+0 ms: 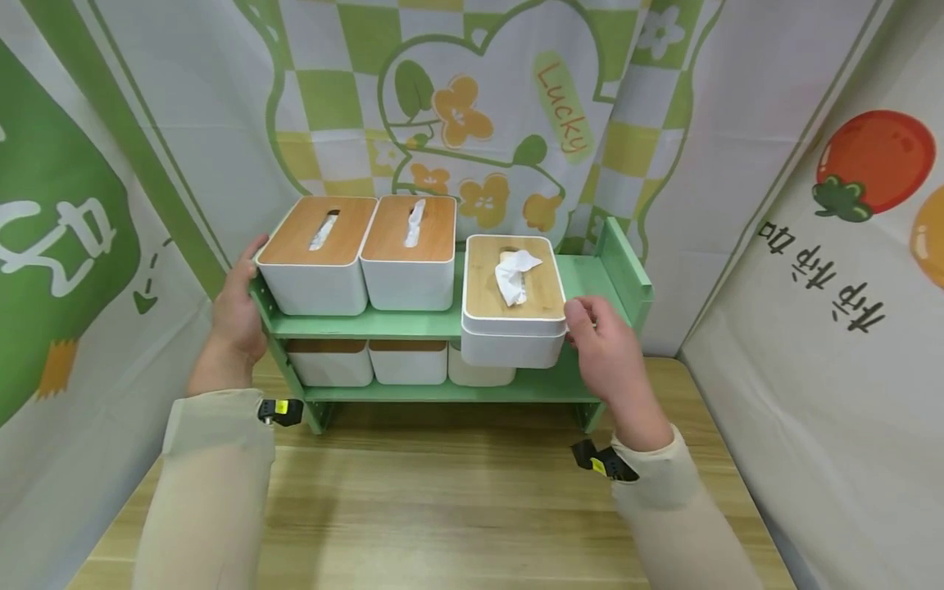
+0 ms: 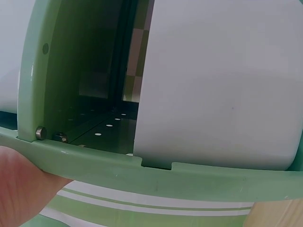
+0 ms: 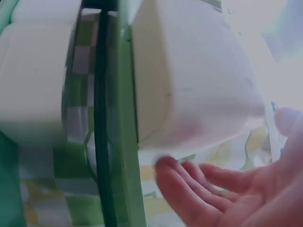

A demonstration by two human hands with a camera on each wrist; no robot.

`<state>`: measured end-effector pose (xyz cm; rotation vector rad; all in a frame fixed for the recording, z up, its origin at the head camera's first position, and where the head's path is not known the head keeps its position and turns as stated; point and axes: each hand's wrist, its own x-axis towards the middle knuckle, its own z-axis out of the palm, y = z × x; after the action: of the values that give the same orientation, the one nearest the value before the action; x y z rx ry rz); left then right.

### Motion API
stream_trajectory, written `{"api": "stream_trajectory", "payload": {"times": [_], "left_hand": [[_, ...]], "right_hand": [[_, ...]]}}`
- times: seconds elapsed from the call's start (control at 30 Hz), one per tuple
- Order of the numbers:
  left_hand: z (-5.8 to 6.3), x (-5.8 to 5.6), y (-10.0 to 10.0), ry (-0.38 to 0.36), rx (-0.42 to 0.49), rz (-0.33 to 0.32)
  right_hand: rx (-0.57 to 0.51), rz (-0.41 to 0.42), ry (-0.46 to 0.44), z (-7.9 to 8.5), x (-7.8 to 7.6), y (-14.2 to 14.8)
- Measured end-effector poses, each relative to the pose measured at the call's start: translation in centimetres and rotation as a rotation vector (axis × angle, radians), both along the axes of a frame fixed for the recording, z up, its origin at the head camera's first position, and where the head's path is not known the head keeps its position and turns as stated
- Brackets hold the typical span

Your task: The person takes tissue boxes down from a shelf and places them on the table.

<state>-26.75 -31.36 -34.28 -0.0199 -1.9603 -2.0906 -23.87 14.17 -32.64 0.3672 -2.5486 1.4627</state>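
Observation:
My left hand (image 1: pixel 239 307) holds the left side panel of a two-tier green shelf (image 1: pixel 369 326), its fingertips at the panel's upper edge. Part of that hand (image 2: pixel 21 187) shows outside the panel in the left wrist view. A white tissue box (image 1: pixel 514 344) with a wooden lid and a raised tissue overlaps the top tier's front edge, right of centre. My right hand (image 1: pixel 605 348) is at the box's right front side, thumb toward the front. In the right wrist view its fingers (image 3: pixel 189 189) are extended close beside the white box (image 3: pixel 208 80).
Two more white tissue boxes with wooden lids, one wider (image 1: pixel 313 287) and one narrower (image 1: pixel 409 283), stand on the top tier's left. Several boxes (image 1: pixel 328 369) sit on the lower tier. A raised green end panel (image 1: pixel 627 270) bounds the right. Printed cloth walls (image 1: pixel 332 98) surround the wooden table (image 1: pixel 428 492).

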Motion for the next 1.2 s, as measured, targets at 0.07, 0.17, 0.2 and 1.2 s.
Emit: {"api": "stream_trajectory", "payload": {"times": [0.07, 0.17, 0.2, 1.2], "left_hand": [[0.0, 0.0, 0.0, -0.002, -0.003, 0.003], [0.1, 0.0, 0.1, -0.003, -0.01, 0.001], [0.1, 0.0, 0.2, -0.003, -0.011, -0.002], [0.2, 0.1, 0.0, -0.018, -0.011, 0.0]], "right_hand": [[-0.12, 0.052, -0.156, 0.1, 0.0, 0.5], [-0.304, 0.145, -0.368, 0.0, -0.3, 1.1], [-0.352, 0.178, -0.411, -0.1, -0.4, 1.3], [-0.708, 0.406, -0.657, -0.5, 0.3, 1.6]]}}
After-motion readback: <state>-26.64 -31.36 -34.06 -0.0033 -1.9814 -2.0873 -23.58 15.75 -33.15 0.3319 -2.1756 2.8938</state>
